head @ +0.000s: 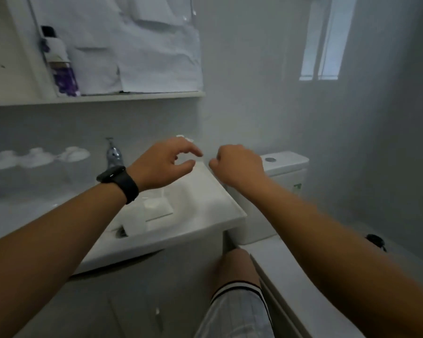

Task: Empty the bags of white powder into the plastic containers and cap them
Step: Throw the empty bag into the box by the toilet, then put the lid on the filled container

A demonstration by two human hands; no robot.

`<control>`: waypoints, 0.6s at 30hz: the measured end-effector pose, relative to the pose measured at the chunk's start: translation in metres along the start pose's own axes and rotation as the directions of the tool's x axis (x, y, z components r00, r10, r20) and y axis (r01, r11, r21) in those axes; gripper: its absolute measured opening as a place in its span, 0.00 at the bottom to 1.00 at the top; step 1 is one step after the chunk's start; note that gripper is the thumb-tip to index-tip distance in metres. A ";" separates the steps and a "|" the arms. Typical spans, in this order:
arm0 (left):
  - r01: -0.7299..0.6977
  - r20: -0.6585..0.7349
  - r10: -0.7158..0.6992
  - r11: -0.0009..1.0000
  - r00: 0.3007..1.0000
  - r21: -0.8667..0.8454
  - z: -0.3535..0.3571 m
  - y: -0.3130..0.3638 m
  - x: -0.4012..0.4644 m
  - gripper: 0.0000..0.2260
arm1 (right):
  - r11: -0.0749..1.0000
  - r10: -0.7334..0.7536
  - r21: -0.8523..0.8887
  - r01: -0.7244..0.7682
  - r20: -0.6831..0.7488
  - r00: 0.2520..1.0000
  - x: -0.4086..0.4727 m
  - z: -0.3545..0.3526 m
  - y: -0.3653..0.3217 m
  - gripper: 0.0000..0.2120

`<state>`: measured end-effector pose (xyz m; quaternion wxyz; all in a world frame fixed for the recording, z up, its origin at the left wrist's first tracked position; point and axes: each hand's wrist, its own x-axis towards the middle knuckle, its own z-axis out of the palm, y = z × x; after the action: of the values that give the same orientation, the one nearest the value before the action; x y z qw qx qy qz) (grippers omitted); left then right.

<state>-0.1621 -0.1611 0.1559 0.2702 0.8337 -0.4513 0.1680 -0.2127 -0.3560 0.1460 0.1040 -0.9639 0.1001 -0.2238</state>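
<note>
I see both arms stretched forward over a white washbasin (pixel 205 206) in a hazy, blurred bathroom. The left hand (pixel 164 164), with a black watch (pixel 119 180) on its wrist, hangs over the far right corner of the basin with its fingers loosely curved and the thumb near the forefinger; I cannot tell whether anything thin is caught between them. The right hand (pixel 238 164) is just beside it, a little apart, with its fingers curled in toward the palm; what it holds, if anything, is hidden from me, so I cannot tell if it is clenched on a thing or on nothing.

On the flat rim of the basin, below the left wrist, lies a clear flat piece, maybe a bag (pixel 156 206), with a small white patch inside it; it is too blurred for me to be sure. Well off to the left, along the wall, I make out three rounded white containers (pixel 37 157) in a row, soft and indistinct. A small white object (pixel 184 137) peeks out just behind the left hand's fingers.

A chrome tap (pixel 112 153) stands behind the left wrist. Above, a shelf (pixel 95 98) carries a purple-and-white bottle (pixel 59 62) beside crumpled white sheets. To the right of the basin stands a white toilet cistern (pixel 286 167). A bare knee and striped shorts (pixel 239 311) show at the bottom.
</note>
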 end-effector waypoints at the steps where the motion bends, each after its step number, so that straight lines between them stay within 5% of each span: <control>1: 0.031 -0.016 -0.031 0.999 0.999 0.031 -0.011 -0.009 -0.011 0.10 | 0.999 -0.041 0.017 0.041 -0.013 0.999 0.004 0.000 -0.017 0.13; 10: 0.347 -0.099 -0.337 0.931 0.936 0.115 -0.052 -0.083 -0.087 0.11 | 0.981 -0.194 0.011 0.194 0.060 0.979 0.031 0.045 -0.107 0.09; 18: 0.673 -0.084 -0.689 0.722 0.719 -0.160 -0.015 -0.136 -0.118 0.21 | 0.972 -0.228 -0.024 0.235 0.158 0.961 0.047 0.121 -0.136 0.09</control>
<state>-0.1108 -0.0134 0.0651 0.3924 0.9100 -0.1020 0.0866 -0.0967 -0.2181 0.0925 0.0640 -0.9854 -0.0168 -0.1568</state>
